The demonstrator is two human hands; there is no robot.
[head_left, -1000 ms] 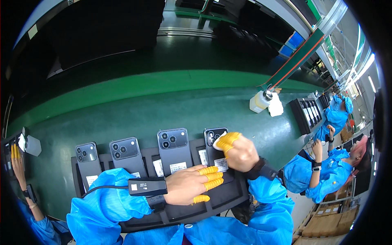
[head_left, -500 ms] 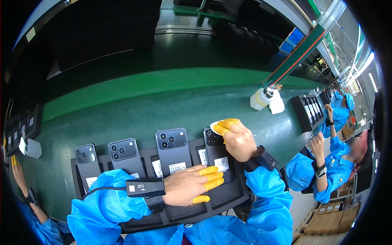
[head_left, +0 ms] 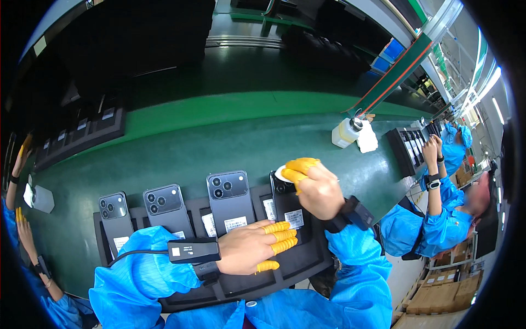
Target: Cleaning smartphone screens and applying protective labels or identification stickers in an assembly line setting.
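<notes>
A black tray (head_left: 257,279) on the green belt holds several dark smartphones lying back-up, each with a white label. My left hand (head_left: 255,245), with yellow finger cots, lies flat on the tray's near part, fingers apart and pointing right, holding nothing. My right hand (head_left: 313,186) pinches a small white pad (head_left: 282,173) against the top of the rightmost phone (head_left: 289,205), over its camera area. The neighbouring phone (head_left: 230,198) lies just left of it. Both wrists carry black bands, and a black box is strapped to my left forearm.
A white bottle (head_left: 346,132) and a white cloth (head_left: 367,138) stand on the belt at the right. A second tray of phones (head_left: 406,148) lies before a co-worker in blue at the right. Another black tray (head_left: 82,134) rides at the far left, near another person's hands.
My right hand has shifted slightly up and left along the rightmost phone with the white pad. The far-left tray has come further into view. My left hand has stayed put.
</notes>
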